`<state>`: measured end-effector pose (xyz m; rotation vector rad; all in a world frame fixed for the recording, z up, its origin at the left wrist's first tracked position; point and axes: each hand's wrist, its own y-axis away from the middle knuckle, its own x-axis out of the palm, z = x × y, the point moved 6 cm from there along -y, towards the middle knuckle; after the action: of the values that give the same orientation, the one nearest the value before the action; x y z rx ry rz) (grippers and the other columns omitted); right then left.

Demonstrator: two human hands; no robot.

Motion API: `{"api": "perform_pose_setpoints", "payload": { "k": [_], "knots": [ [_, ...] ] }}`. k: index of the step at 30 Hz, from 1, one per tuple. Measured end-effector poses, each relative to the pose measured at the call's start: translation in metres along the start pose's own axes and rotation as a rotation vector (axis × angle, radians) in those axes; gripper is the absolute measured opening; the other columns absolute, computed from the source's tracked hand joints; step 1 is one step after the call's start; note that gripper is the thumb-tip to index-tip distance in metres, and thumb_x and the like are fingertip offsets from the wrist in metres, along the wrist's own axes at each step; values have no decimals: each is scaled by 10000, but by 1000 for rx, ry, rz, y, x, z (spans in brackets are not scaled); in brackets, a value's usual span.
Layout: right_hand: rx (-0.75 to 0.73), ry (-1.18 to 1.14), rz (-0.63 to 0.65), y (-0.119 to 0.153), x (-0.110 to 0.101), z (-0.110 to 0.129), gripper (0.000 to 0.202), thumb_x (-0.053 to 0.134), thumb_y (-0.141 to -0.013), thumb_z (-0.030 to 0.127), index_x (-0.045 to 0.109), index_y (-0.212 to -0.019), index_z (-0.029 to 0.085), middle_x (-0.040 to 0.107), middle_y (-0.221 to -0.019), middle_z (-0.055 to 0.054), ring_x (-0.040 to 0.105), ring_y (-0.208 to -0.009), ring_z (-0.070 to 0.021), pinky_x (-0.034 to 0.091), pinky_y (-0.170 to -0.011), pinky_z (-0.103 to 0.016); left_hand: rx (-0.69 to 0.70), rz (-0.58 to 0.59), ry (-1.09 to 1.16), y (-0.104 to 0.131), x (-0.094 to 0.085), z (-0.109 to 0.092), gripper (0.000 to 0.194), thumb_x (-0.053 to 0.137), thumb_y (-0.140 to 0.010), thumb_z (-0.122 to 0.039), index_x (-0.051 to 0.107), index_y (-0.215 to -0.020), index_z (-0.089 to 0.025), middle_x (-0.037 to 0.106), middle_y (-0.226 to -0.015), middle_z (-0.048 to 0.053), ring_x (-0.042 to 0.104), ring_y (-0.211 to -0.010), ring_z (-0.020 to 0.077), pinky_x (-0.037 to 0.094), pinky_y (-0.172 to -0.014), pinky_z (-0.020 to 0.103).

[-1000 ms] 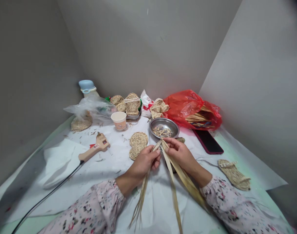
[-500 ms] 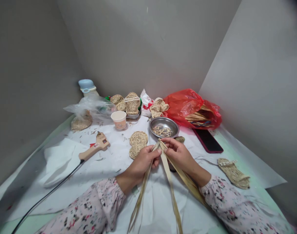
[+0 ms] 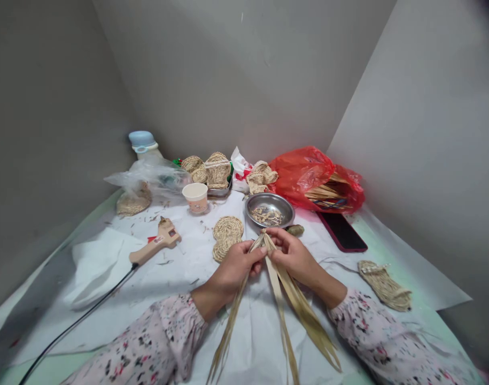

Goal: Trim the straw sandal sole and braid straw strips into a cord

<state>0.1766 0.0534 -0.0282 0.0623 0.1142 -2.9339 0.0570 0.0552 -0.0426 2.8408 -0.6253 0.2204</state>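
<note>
My left hand [image 3: 237, 267] and my right hand [image 3: 294, 258] are both closed on a bundle of dried straw strips [image 3: 282, 315], pinching it close to its gathered top end. Three long tails fan down toward me from the fingers: a thin one at left, a pale one in the middle and a wide, split one at right. Just beyond my left hand lies a woven straw sole [image 3: 228, 235] shaped like a figure eight. A metal bowl [image 3: 270, 198] with straw scraps in it stands beyond my fingertips.
A glue gun [image 3: 158, 243] with a black cord lies at left, near a paper cup [image 3: 195, 198]. At right are a phone [image 3: 342, 232] and a small woven slipper [image 3: 384, 285]. A red plastic bag [image 3: 304, 171] of straw and several woven pieces [image 3: 218, 171] line the back.
The right-hand tail has swung inward from beside my right forearm and now hangs nearer the middle tail. Both hands keep almost the same place and grip.
</note>
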Motion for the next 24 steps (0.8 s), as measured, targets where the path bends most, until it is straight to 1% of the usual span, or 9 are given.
{"api": "perform_pose_setpoints", "payload": {
  "k": [6, 12, 16, 18, 21, 24],
  "knots": [
    [-21, 12, -3, 1, 3, 0, 414, 554, -732, 137, 520, -1142, 189, 634, -911, -26, 607, -817, -148, 465, -681, -256, -46, 42, 48, 2, 4, -1, 237, 611, -779, -323, 505, -653, -152, 444, -447, -55, 327, -396, 46, 185, -418, 199],
    [-30, 35, -30, 3, 8, 4, 418, 524, -704, 106, 514, -1115, 181, 632, -877, -13, 604, -789, -135, 476, -705, -258, -57, 50, 27, 3, 5, -2, 252, 591, -778, -308, 470, -611, -164, 435, -425, -49, 333, -383, 49, 183, -409, 206],
    [-34, 65, -45, 4, 8, 6, 410, 520, -711, 107, 512, -1115, 176, 636, -857, -12, 605, -769, -134, 478, -697, -261, -49, 62, 12, 2, 5, -1, 271, 586, -779, -307, 456, -590, -165, 433, -425, -46, 335, -377, 46, 187, -401, 204],
    [-41, 70, -43, 4, 7, 6, 402, 522, -716, 107, 517, -1112, 178, 639, -856, -11, 609, -772, -135, 481, -707, -266, -32, 62, 25, 2, 5, -2, 247, 590, -777, -300, 473, -612, -158, 445, -437, -44, 348, -384, 46, 208, -405, 196],
    [-32, 70, -56, 3, 6, 4, 389, 529, -724, 113, 526, -1107, 183, 643, -842, -7, 619, -764, -140, 484, -699, -268, -32, 26, 85, 1, 4, -2, 165, 619, -749, -271, 519, -707, -147, 479, -491, -46, 385, -411, 47, 251, -423, 179],
    [-20, 75, -68, 2, 4, 2, 369, 552, -729, 132, 540, -1093, 186, 643, -822, -2, 619, -737, -141, 479, -670, -263, -47, 8, 159, 0, 1, 0, 168, 657, -715, -251, 530, -755, -147, 501, -536, -43, 415, -438, 50, 265, -427, 169]
  ]
}}
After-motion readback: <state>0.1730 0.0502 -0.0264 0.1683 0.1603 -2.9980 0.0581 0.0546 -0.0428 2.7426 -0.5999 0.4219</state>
